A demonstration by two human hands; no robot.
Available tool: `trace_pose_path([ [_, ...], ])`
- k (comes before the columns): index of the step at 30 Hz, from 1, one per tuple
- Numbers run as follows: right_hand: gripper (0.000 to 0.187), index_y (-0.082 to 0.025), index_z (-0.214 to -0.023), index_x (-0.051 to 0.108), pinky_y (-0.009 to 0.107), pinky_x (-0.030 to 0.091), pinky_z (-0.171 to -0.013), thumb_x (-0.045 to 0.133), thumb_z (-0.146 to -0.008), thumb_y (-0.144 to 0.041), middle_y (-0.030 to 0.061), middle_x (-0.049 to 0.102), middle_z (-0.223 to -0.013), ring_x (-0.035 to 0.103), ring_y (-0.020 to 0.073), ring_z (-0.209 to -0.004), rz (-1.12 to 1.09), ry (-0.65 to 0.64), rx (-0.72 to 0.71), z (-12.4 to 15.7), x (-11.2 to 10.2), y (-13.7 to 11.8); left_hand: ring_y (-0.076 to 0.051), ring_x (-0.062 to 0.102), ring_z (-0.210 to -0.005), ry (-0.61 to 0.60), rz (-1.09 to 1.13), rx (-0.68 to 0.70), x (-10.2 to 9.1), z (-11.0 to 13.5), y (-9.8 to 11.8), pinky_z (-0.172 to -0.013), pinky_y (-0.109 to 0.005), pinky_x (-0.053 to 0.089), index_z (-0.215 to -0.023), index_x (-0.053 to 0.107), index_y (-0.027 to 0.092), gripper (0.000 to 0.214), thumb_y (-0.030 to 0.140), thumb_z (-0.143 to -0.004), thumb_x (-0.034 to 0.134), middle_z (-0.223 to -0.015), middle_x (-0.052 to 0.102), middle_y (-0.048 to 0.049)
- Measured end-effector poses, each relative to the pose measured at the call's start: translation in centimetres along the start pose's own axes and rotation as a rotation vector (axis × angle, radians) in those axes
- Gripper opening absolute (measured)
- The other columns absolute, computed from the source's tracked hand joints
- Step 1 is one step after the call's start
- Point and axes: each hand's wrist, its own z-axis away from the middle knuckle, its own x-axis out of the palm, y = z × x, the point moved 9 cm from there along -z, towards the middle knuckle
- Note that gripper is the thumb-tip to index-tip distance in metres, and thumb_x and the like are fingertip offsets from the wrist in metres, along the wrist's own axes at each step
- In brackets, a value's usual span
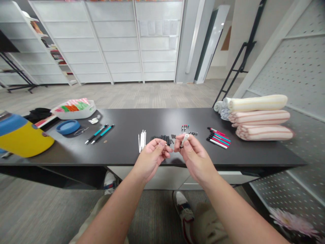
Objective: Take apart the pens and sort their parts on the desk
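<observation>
My right hand [195, 152] is closed round a short white pen barrel [186, 137], held upright with a dark part at its lower end. Close beside it, my left hand [153, 156] pinches something tiny and pale that I cannot make out. Beyond the hands, on the dark table, lie a bundle of thin white pen refills [142, 139] and a row of black tubular pen grips [166, 138], partly hidden by my left fingers. Small pen tips with red and teal ends [185, 127] and little dark clips [193, 133] are grouped behind my right hand.
Pink, teal and white pen barrels [220, 138] lie to the right, before rolled towels [262, 117]. On the left are two teal pens [101, 134], a blue lid [68, 126], a white basket [88, 111] of colourful packets and a yellow-and-blue container [22, 137].
</observation>
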Motion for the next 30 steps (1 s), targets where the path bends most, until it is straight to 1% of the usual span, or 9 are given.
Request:
trace_pose_path([
  [3, 0.021, -0.029, -0.114, 0.070, 0.045, 0.047, -0.105, 0.054, -0.106, -0.041, 0.0067, 0.070, -0.112, 0.063, 0.0239, -0.111, 0.301, -0.044, -0.215, 0.4, 0.4, -2.2, -0.011, 0.062, -0.074, -0.004, 0.009, 0.001, 0.0, 0.0, 0.0, -0.073, -0.023, 0.049, -0.095, 0.064, 0.015, 0.029, 0.040, -0.091, 0.080, -0.087, 0.072, -0.0057],
  [5, 0.019, -0.031, -0.115, 0.068, 0.051, 0.042, -0.112, 0.051, -0.107, -0.035, 0.0070, 0.072, -0.122, 0.061, 0.0262, -0.124, 0.404, -0.084, -0.311, 0.7, 1.1, -3.2, -0.011, 0.061, -0.073, -0.014, 0.015, 0.004, 0.1, 0.0, 0.1, -0.073, -0.023, 0.049, -0.095, 0.065, 0.015, 0.029, 0.039, -0.092, 0.079, -0.087, 0.071, -0.0055],
  [7, 0.021, -0.033, -0.118, 0.066, 0.056, 0.038, -0.117, 0.048, -0.108, -0.029, 0.0055, 0.072, -0.129, 0.057, 0.0269, -0.134, 0.458, -0.116, -0.366, 1.1, 1.7, -3.8, -0.011, 0.061, -0.073, -0.023, 0.022, 0.004, 0.2, 0.0, 0.1, -0.074, -0.023, 0.049, -0.096, 0.065, 0.015, 0.028, 0.039, -0.092, 0.079, -0.088, 0.071, -0.0050],
  [12, 0.025, -0.034, -0.121, 0.063, 0.058, 0.034, -0.120, 0.045, -0.108, -0.023, 0.0025, 0.069, -0.138, 0.048, 0.0259, -0.145, 0.514, -0.152, -0.389, 1.4, 2.3, -3.7, -0.010, 0.060, -0.074, -0.031, 0.034, 0.007, 0.3, 0.1, 0.1, -0.076, -0.024, 0.050, -0.100, 0.066, 0.015, 0.025, 0.037, -0.095, 0.076, -0.086, 0.068, -0.0024],
  [23, 0.023, -0.032, -0.119, 0.059, 0.054, 0.032, -0.122, 0.042, -0.109, -0.021, 0.0032, 0.067, -0.141, 0.045, 0.0232, -0.148, 0.510, -0.157, -0.363, 1.4, 2.3, -3.4, -0.009, 0.059, -0.072, -0.024, 0.027, 0.005, 0.1, 0.0, 0.2, -0.075, -0.023, 0.050, -0.100, 0.067, 0.013, 0.027, 0.037, -0.093, 0.079, -0.087, 0.070, -0.0039],
  [24, 0.022, -0.031, -0.119, 0.059, 0.053, 0.033, -0.121, 0.041, -0.110, -0.022, 0.0040, 0.068, -0.139, 0.046, 0.0232, -0.146, 0.514, -0.156, -0.367, 1.4, 2.3, -3.3, -0.009, 0.059, -0.072, -0.026, 0.029, 0.005, 0.1, 0.0, 0.2, -0.075, -0.023, 0.050, -0.099, 0.067, 0.013, 0.027, 0.037, -0.093, 0.079, -0.087, 0.070, -0.0041],
  [26, 0.020, -0.029, -0.118, 0.058, 0.047, 0.042, -0.114, 0.040, -0.110, -0.023, 0.0060, 0.070, -0.128, 0.056, 0.0226, -0.135, 0.537, -0.118, -0.368, 1.5, 2.0, -3.2, -0.009, 0.060, -0.072, -0.022, 0.032, 0.003, 0.0, 0.0, 0.1, -0.074, -0.023, 0.050, -0.097, 0.067, 0.013, 0.028, 0.037, -0.092, 0.080, -0.086, 0.070, -0.0042],
  [28, 0.018, -0.026, -0.116, 0.057, 0.038, 0.051, -0.098, 0.040, -0.110, -0.025, 0.0056, 0.069, -0.113, 0.065, 0.0198, -0.112, 0.588, -0.040, -0.338, 1.5, 1.3, -3.0, -0.009, 0.060, -0.071, -0.009, 0.031, -0.004, -0.1, 0.0, -0.1, -0.073, -0.022, 0.049, -0.096, 0.067, 0.013, 0.027, 0.037, -0.091, 0.081, -0.085, 0.070, -0.0041],
  [30, 0.015, -0.025, -0.114, 0.056, 0.030, 0.053, -0.080, 0.042, -0.109, -0.028, 0.0031, 0.067, -0.102, 0.066, 0.0159, -0.088, 0.647, 0.022, -0.282, 1.5, 0.8, -2.6, -0.009, 0.060, -0.071, 0.000, 0.029, -0.007, -0.2, 0.0, -0.2, -0.073, -0.022, 0.049, -0.097, 0.068, 0.013, 0.027, 0.036, -0.090, 0.081, -0.084, 0.070, -0.0040],
])
